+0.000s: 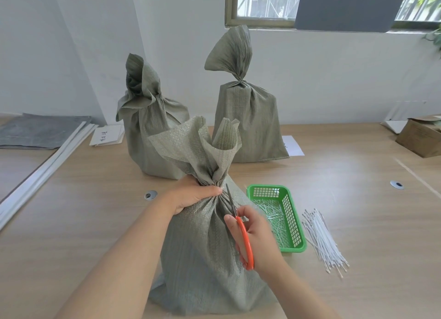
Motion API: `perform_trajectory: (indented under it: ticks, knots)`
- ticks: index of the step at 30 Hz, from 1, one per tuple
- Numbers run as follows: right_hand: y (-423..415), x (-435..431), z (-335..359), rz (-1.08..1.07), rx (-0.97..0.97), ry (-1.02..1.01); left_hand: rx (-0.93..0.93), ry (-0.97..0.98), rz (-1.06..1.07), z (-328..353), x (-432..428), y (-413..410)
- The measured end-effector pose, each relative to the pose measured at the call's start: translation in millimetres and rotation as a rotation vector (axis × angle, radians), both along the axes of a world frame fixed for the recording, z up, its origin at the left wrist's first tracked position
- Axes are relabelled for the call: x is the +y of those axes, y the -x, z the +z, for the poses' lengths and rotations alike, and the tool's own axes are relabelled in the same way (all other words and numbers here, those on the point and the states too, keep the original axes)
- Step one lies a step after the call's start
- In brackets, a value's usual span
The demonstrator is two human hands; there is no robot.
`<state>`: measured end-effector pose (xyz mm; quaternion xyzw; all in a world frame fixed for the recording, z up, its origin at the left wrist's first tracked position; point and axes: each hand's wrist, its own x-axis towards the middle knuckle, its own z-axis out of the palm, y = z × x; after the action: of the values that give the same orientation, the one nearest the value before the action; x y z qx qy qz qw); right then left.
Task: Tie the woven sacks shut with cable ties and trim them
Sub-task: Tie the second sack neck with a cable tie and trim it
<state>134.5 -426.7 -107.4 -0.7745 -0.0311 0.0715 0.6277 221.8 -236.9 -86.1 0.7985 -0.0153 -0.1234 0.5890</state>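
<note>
Left hand grips the gathered neck of the front sack, which stands upright on the desk. Right hand holds orange-handled scissors, blades up at the neck, just beside the left fingers. Two more sacks behind: left one, right one. Right of the front sack: green basket with offcuts, then loose cable ties.
</note>
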Motion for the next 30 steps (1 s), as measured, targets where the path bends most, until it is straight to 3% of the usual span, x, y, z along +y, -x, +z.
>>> perform_trajectory:
  ticks: [7, 16, 22, 30]
  knots:
    - [-9.7, -17.6, -17.4, -0.054, -0.077, 0.128, 0.020, 0.037, -0.004, 0.2, 0.0, -1.6]
    - [-12.8, -83.3, -66.6, -0.174, -0.125, 0.507, 0.039, 0.031, 0.014, 0.0, 2.6, -2.1]
    - [15.1, -125.0, -128.4, -0.138, -0.026, 0.815, 0.028, 0.022, 0.024, 1.4, 6.1, -1.6]
    - [46.6, -153.0, -193.9, -0.076, 0.254, 0.893, -0.039, -0.005, 0.035, 10.9, 4.6, 6.4]
